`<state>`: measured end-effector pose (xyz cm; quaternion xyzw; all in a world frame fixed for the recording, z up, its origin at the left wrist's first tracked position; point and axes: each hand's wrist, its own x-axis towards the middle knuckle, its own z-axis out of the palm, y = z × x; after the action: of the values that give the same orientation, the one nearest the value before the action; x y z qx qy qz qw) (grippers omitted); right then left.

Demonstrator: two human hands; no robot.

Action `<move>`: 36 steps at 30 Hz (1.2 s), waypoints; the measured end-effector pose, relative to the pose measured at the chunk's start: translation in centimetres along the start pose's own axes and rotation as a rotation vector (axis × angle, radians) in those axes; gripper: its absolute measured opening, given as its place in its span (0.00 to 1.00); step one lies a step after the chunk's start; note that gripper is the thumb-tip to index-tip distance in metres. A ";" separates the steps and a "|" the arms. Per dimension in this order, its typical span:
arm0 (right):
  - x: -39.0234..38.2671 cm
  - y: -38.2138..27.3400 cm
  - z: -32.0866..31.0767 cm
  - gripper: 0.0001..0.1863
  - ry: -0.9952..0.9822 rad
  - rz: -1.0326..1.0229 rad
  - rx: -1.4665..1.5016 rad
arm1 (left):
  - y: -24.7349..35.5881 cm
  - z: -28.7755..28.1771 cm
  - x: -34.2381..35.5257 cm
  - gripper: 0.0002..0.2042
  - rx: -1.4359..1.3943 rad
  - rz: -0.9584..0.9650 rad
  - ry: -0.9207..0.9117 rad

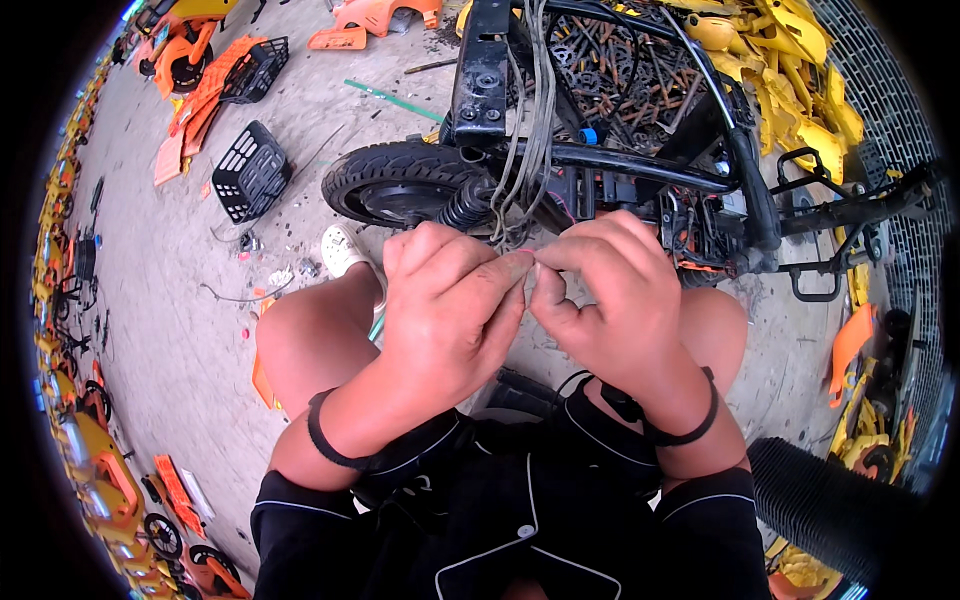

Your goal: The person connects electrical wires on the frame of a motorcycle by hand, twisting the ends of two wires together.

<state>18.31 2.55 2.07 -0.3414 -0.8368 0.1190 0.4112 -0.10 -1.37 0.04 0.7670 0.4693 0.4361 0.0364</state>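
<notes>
In front of me my left hand (pixel 450 300) and my right hand (pixel 610 290) come together, both with thumb and fingers pinched. Their fingertips nearly touch, and whatever is between them is too small to make out. Just behind the fingertips hangs a bundle of grey-green wires (pixel 537 120), looped down from a stripped black scooter frame (pixel 640 165). The lower ends of the wires show partly above my left hand. At the frame's left side is a wheel with a black tyre (pixel 390 180), next to a dark coil spring (pixel 467 205).
Behind the frame lies a pile of rusty metal parts (pixel 620 75). Yellow plastic panels (pixel 790 90) are heaped at the far right. Black baskets (pixel 250 172) and orange panels (pixel 205 95) lie on the concrete floor (pixel 190 310) to the left. A black ribbed object (pixel 820 495) stands at my right.
</notes>
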 end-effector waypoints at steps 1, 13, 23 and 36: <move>0.1 0.1 -0.2 0.08 -0.020 0.051 0.060 | 0.0 0.0 0.0 0.15 -0.007 -0.003 -0.003; 0.4 1.3 -1.8 0.06 -0.079 0.487 0.608 | -0.5 -0.7 0.4 0.11 -0.376 -0.185 -0.092; 0.6 3.1 -2.7 0.13 -0.385 0.360 0.461 | -1.3 -1.1 0.2 0.08 -0.650 -0.450 -0.207; 0.3 3.7 -0.6 0.08 -0.350 0.179 0.725 | -1.8 -1.5 0.1 0.06 -1.002 -0.582 -0.346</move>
<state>20.36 5.48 0.83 -0.2204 -0.7649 0.4979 0.3442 -2.39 -0.82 0.15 0.5565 0.3847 0.4449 0.5868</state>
